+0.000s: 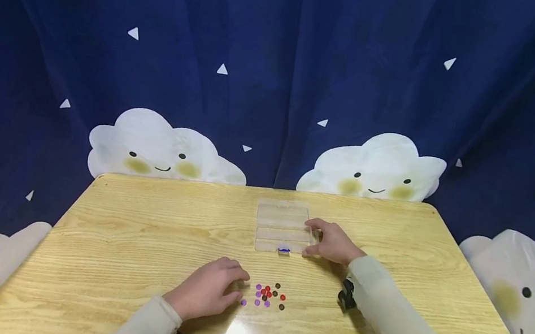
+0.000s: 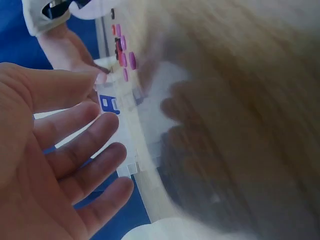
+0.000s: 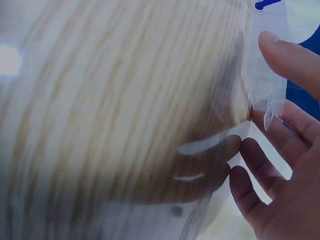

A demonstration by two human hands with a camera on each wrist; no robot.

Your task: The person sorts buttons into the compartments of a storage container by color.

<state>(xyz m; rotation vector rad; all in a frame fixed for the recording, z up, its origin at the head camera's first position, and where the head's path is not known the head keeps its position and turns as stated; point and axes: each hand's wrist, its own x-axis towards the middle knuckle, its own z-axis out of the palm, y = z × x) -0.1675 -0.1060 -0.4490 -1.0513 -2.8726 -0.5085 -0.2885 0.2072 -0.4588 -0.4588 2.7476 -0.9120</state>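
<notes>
Clear plastic compartment box (image 1: 282, 227) with blue latch, mid-table on pale wooden table (image 1: 137, 217). Right hand (image 1: 334, 242) grips its right edge, thumb and fingers curled round the rim. Left hand (image 1: 206, 291) rests relaxed, holding nothing, just left of small red, purple and brown beads (image 1: 267, 296). Step judged: steadying box before sorting; next calls for a fine pinch on one bead.

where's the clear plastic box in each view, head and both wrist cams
Head: the clear box lies on the table, centre and far from the person, the right hand touching its right edge.
Left wrist: blurred, a pale strip up the middle, beside the left hand.
Right wrist: at the upper right edge, against the fingers.
Shared landmark: the box's blue latch, seen in all three views.
</notes>
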